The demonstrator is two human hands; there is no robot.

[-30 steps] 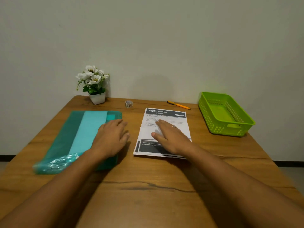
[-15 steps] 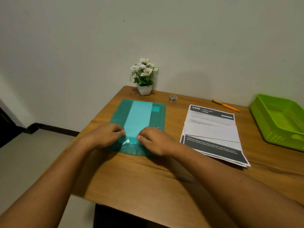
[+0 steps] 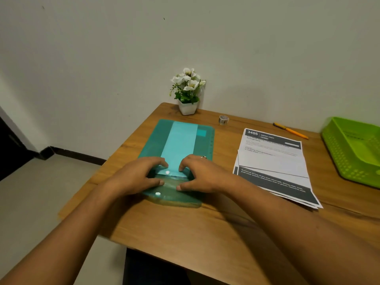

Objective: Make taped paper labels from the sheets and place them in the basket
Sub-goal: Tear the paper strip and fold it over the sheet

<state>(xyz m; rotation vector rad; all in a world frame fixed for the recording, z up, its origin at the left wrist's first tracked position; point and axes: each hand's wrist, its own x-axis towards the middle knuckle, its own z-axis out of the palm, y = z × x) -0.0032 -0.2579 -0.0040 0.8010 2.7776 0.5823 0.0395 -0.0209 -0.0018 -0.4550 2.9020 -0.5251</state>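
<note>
A wooden table (image 3: 205,229) is standing against a plain pale wall, filling the centre and right of the frame. The printed sheets (image 3: 273,163) are lying in a loose stack right of centre, flat on the wood with their dark header bands showing, apart from both hands. The lime-green basket (image 3: 353,149) is sitting at the right edge of the frame, near the stack but not touching it. Left of the sheets, at the centre, a teal folder (image 3: 181,138) is lying flat, a lighter strip running down its middle. At its near end two white snap studs are showing apart. The left hand (image 3: 135,177) and right hand (image 3: 203,175) are both gripping that near end, fingers curled onto the folder's body and thumbs pressing on the flap. Higher in the frame, a small tape roll (image 3: 223,119) is standing between folder and sheets. An orange pen (image 3: 292,130) is lying above the stack, and a white pot of flowers (image 3: 188,89) is sitting by the wall.
</note>
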